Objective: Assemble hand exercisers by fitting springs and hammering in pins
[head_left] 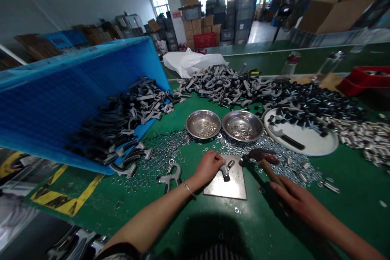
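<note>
My left hand (210,166) is closed on a small grey metal part with a black end (224,172), pressed down over a square steel plate (227,189). Next to that part, a short silver cylinder (231,164) lies on the plate. My right hand (289,193) grips the wooden handle of a hammer (271,172); its dark head is raised just right of the plate. Left of my left wrist, a grey forked part with a dark handle (170,178) rests on the green table (195,227).
A blue crate (73,69) of grey and black parts stands left. Behind the plate are two steel bowls (203,113) (243,114) of small pieces. A white plate (319,146) of black-headed screws sits right. Loose rings (164,150), piled grey parts (225,85) and silver cylinders (365,134) cover much of the table.
</note>
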`<state>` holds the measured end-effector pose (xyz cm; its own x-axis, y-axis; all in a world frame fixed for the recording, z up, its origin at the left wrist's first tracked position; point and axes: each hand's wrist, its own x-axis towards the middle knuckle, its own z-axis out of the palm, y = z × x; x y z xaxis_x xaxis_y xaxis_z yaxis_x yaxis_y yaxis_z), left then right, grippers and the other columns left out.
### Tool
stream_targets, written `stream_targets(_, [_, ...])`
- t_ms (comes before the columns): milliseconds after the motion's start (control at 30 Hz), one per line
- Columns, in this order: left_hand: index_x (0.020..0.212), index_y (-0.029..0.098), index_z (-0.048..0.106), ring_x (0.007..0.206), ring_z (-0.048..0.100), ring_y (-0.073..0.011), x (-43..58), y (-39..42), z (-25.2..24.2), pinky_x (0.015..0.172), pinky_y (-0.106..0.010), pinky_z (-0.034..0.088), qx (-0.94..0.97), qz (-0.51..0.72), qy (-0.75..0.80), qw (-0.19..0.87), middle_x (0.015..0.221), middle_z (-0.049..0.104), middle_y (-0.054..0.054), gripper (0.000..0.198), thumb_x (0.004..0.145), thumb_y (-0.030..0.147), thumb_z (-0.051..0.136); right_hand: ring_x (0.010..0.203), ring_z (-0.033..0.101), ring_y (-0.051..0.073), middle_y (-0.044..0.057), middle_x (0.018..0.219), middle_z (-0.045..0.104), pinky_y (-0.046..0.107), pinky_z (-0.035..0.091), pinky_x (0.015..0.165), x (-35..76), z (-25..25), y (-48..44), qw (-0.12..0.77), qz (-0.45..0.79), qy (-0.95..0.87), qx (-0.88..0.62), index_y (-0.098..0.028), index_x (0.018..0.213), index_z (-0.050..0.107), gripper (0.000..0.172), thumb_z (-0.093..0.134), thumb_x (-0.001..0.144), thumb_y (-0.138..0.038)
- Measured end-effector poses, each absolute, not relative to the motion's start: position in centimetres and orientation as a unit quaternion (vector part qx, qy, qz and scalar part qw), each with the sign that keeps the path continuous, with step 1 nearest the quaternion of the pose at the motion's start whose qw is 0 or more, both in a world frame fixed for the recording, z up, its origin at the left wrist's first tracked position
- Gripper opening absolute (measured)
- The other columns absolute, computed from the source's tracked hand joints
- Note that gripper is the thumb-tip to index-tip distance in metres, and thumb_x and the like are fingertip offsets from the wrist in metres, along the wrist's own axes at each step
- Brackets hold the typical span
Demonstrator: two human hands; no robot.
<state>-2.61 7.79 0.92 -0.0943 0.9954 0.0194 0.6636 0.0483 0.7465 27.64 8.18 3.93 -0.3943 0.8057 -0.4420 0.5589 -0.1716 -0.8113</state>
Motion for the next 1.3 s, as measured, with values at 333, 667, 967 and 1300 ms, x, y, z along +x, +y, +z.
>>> stream_targets(333, [0.149, 0.011, 0.026, 0.126, 0.045, -0.0401, -2.1, 4.4, 1.9, 0.105, -0.058, 0.033, 0.717, 0.213, 0.644, 0.158, 0.136, 0.049, -0.023, 0.112, 0.064, 0.058, 0.083, 0.076, 0.067, 0.023, 0.005, 0.084, 0.070, 0.032, 0.049, 0.070, 25.0, 8.4, 7.0, 0.087, 0.410, -0.772, -0.478, -0.025, 0.102, 0.059, 0.039, 0.036, 0.098, -0.057])
stream_targets(667, [0.153, 0.010, 0.017, 0.131, 0.043, -0.0406, -1.7, 4.0, 0.8, 0.111, -0.060, 0.028, 0.691, 0.219, 0.646, 0.239, 0.126, 0.057, -0.020, 0.108, 0.071, 0.037, 0.082, 0.062, 0.065, 0.022, 0.004, 0.069, 0.067, 0.033, 0.050, 0.060, 24.5, 3.6, 8.1, 0.036, 0.456, -0.720, -0.522, -0.022, 0.092, 0.061, 0.052, 0.028, 0.098, -0.061])
stream_targets(967, [0.154, 0.025, 0.019, 0.121, 0.050, -0.0298, -1.4, 0.2, 2.4, 0.109, -0.050, 0.038, 0.711, 0.300, 0.557, 0.306, 0.130, 0.053, -0.013, 0.096, 0.079, 0.050, 0.074, 0.123, 0.054, 0.026, 0.010, 0.133, 0.059, 0.043, 0.043, 0.104, 22.1, 4.2, 7.7, 0.190, 0.310, -0.871, -0.330, -0.027, 0.134, 0.056, 0.038, 0.053, 0.096, -0.032])
stream_targets(1300, [0.134, 0.023, 0.053, 0.110, 0.058, -0.0238, 5.1, 8.4, 8.1, 0.100, -0.040, 0.046, 0.773, 0.264, 0.482, 0.316, 0.122, 0.062, -0.010, 0.044, 0.096, 0.047, 0.053, 0.104, 0.061, 0.024, 0.010, 0.111, 0.065, 0.041, 0.049, 0.095, 28.5, 5.2, 6.5, 0.301, 0.362, -0.789, -0.396, -0.023, 0.112, 0.063, 0.021, 0.050, 0.098, -0.032])
